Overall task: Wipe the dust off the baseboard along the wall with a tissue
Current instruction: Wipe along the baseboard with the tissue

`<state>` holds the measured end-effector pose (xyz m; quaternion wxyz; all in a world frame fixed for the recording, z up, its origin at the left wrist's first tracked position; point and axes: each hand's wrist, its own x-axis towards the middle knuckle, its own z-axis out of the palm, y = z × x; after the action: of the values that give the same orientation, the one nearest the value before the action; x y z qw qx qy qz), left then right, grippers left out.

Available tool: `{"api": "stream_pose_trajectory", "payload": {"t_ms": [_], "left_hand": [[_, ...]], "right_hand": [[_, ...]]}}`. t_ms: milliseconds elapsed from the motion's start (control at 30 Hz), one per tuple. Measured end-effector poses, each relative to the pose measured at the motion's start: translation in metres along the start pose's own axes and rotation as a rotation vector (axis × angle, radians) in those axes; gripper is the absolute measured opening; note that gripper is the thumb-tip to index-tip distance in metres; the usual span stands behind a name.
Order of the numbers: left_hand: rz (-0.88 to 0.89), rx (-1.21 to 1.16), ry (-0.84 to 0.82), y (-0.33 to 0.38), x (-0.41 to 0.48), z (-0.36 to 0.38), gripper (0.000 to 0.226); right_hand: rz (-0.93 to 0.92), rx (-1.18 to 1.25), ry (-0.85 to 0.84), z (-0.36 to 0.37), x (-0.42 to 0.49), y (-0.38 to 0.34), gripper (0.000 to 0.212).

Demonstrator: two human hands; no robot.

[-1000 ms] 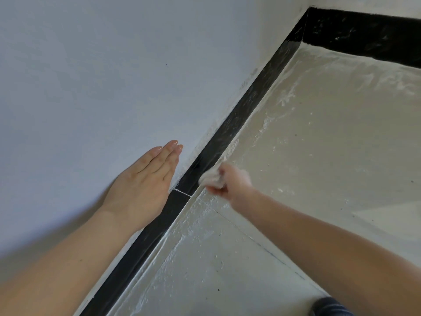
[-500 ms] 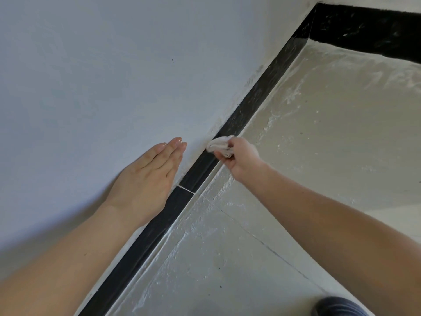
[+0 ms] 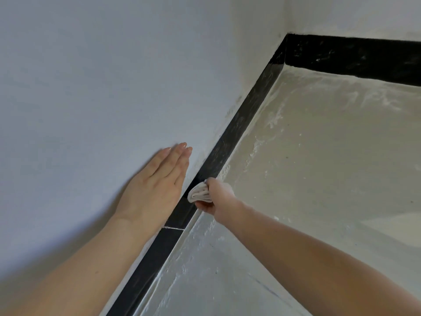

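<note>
A black baseboard (image 3: 239,126) runs diagonally along the foot of the white wall, from the lower left up to a corner at the upper right. It looks dusty and speckled in its far stretch. My right hand (image 3: 216,197) grips a folded, greyish-white tissue (image 3: 199,193) and presses it against the baseboard just above a thin white joint line (image 3: 173,228). My left hand (image 3: 157,185) lies flat on the wall, fingers together and straight, right beside the tissue.
The white wall (image 3: 102,87) fills the left. A second black baseboard (image 3: 353,58) runs along the far wall from the corner. The pale floor (image 3: 319,167) carries white dust streaks near the baseboard.
My right hand slid up the baseboard with the tissue, then came back down towards the joint line. My left hand stays flat on the wall. The view has shifted, showing more of the corner.
</note>
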<state>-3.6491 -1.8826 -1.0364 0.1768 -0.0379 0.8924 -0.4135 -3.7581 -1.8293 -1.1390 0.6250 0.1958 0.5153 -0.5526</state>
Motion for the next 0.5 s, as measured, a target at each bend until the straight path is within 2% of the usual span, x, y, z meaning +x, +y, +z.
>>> {"api": "stream_pose_trajectory", "payload": {"t_ms": [67, 100, 133, 167, 200, 267, 333, 400, 433, 500], "left_hand": [[-0.054, -0.028, 0.105, -0.002, 0.014, 0.006, 0.067], [-0.057, -0.037, 0.112, -0.001, 0.018, 0.009, 0.071], [-0.046, -0.034, 0.107, -0.001, 0.022, 0.010, 0.075], [-0.040, -0.030, 0.116, -0.001, 0.026, 0.012, 0.078], [-0.036, -0.024, 0.122, -0.002, 0.030, 0.012, 0.080], [-0.038, -0.027, 0.073, -0.006, 0.036, 0.009, 0.082], [-0.011, 0.030, 0.026, -0.009, 0.040, 0.002, 0.077], [0.028, 0.091, -0.124, -0.012, 0.044, -0.008, 0.066], [0.046, 0.099, -0.166, -0.011, 0.045, -0.009, 0.063], [0.049, 0.132, -0.131, -0.009, 0.045, -0.001, 0.061]], "right_hand": [[-0.154, -0.160, 0.093, -0.006, 0.012, -0.031, 0.004], [-0.163, -0.167, 0.152, -0.008, 0.012, -0.049, 0.008], [-0.248, -0.414, 0.223, -0.009, 0.015, -0.059, 0.013], [-0.336, -0.537, 0.307, -0.012, 0.018, -0.069, 0.017], [-0.367, -0.419, 0.271, -0.015, 0.025, -0.083, 0.021], [-0.361, -0.036, 0.093, -0.027, 0.029, -0.104, 0.012], [-0.472, 0.176, 0.129, -0.040, 0.029, -0.115, 0.008], [-0.514, 0.105, 0.202, -0.049, 0.031, -0.111, 0.001], [-0.487, 0.037, 0.211, -0.049, 0.031, -0.102, 0.005], [-0.332, -0.096, 0.127, -0.047, 0.034, -0.062, 0.020]]}}
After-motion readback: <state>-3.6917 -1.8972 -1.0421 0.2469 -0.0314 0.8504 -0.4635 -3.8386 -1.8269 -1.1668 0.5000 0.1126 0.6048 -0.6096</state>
